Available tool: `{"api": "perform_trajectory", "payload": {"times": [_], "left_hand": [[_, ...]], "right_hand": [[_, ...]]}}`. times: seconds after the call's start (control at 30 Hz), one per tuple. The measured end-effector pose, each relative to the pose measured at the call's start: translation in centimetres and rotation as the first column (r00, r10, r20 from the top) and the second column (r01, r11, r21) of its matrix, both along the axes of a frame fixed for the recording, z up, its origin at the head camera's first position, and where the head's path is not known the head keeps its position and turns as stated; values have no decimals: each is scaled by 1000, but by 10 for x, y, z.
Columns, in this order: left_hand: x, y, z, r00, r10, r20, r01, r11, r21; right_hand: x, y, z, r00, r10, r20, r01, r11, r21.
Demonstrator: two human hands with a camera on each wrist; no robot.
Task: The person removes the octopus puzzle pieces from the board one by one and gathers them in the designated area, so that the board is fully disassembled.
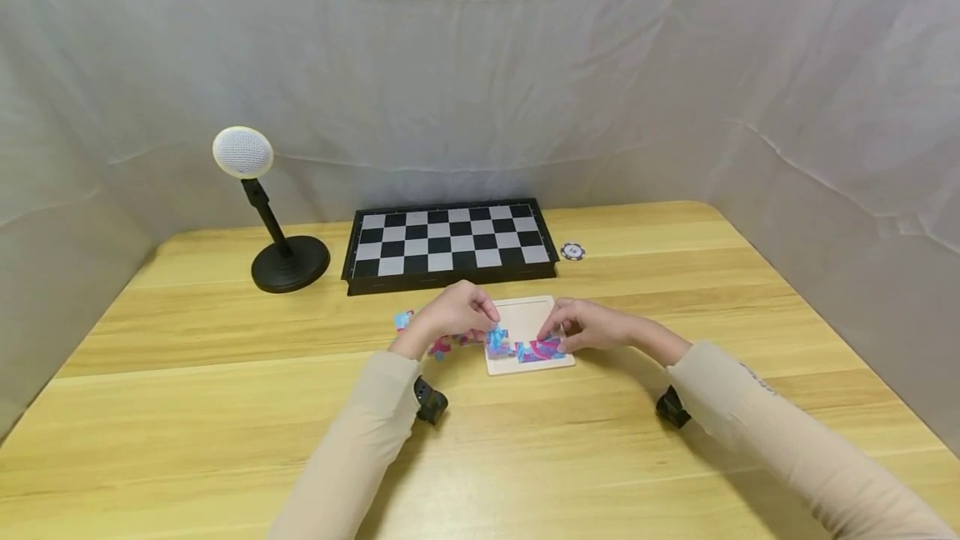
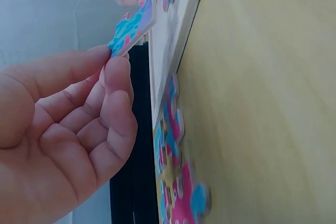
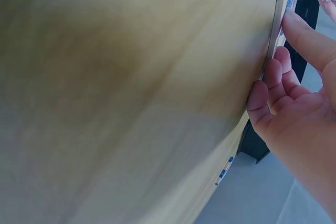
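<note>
Between thumb and fingertips, my left hand [image 1: 460,309] pinches a blue and purple jigsaw piece [image 2: 134,24], held tilted above the left side of a pale wooden puzzle tray [image 1: 525,312]. Along the tray's near edge lie joined pink, blue and purple pieces [image 1: 540,350]. My right hand [image 1: 595,324] rests at the tray's right side, its thumb [image 3: 300,30] touching the pieces there and its other fingers near the tray's edge. More loose pieces [image 1: 441,347] lie left of the tray, partly hidden under my left hand in the head view.
A black-framed checkered board [image 1: 450,242] stands behind the tray. Right of it lies a poker chip [image 1: 572,251]. A round white microphone-like object on a black stand [image 1: 290,263] is at the back left. Pale curtains [image 1: 480,90] surround the wooden table [image 1: 225,440].
</note>
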State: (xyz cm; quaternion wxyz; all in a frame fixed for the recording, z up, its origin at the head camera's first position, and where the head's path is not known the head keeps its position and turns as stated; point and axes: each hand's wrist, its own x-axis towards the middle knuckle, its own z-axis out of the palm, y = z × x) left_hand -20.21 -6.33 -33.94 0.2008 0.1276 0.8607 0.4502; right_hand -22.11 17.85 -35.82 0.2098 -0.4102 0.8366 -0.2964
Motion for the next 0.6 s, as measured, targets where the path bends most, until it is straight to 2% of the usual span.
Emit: {"api": "perform_trajectory", "payload": {"times": [0.33, 0.6], "left_hand": [[7, -21, 5, 1000, 17, 8, -17, 999, 33], [13, -41, 5, 999, 3, -32, -2, 1000, 30]], "right_hand": [[1, -1, 2, 1000, -1, -20, 1, 1000, 24], [3, -1, 2, 1000, -5, -19, 5, 1000, 26]]}}
